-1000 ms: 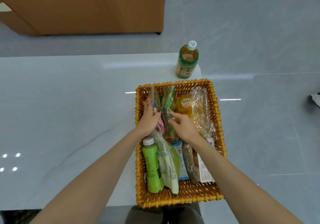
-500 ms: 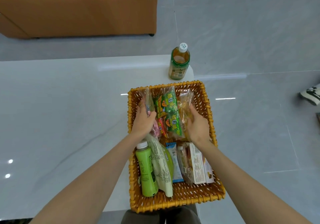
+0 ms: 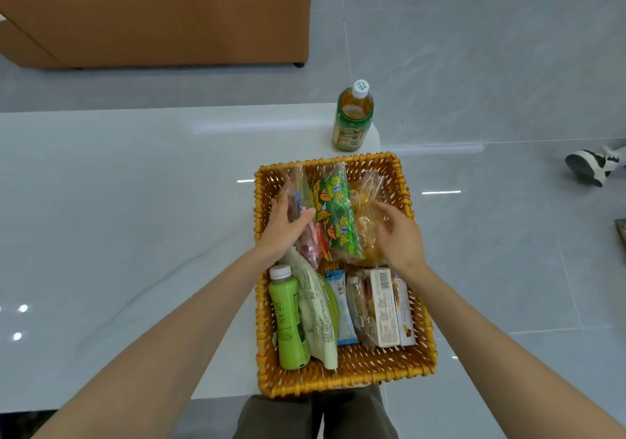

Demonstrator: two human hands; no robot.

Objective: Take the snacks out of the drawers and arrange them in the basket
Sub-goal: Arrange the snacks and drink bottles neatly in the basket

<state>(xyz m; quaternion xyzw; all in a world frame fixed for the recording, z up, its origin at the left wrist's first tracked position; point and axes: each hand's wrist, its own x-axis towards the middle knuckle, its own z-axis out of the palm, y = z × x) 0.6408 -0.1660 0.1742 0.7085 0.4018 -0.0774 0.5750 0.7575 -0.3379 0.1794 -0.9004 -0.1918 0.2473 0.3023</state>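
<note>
Snack packets (image 3: 335, 215) in basket (image 3: 338, 381) between hands, left (image 3: 288, 223) and right (image 3: 399, 235)

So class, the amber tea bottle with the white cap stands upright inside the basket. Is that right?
No. The head view shows the tea bottle standing upright on the table, just beyond the far rim of the basket, not inside it.

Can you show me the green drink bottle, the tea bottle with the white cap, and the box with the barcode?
green drink bottle (image 3: 288, 323): head view, middle of its green body.
tea bottle (image 3: 352, 121): head view, on its green label.
barcode box (image 3: 384, 306): head view, on its printed white side.
</note>
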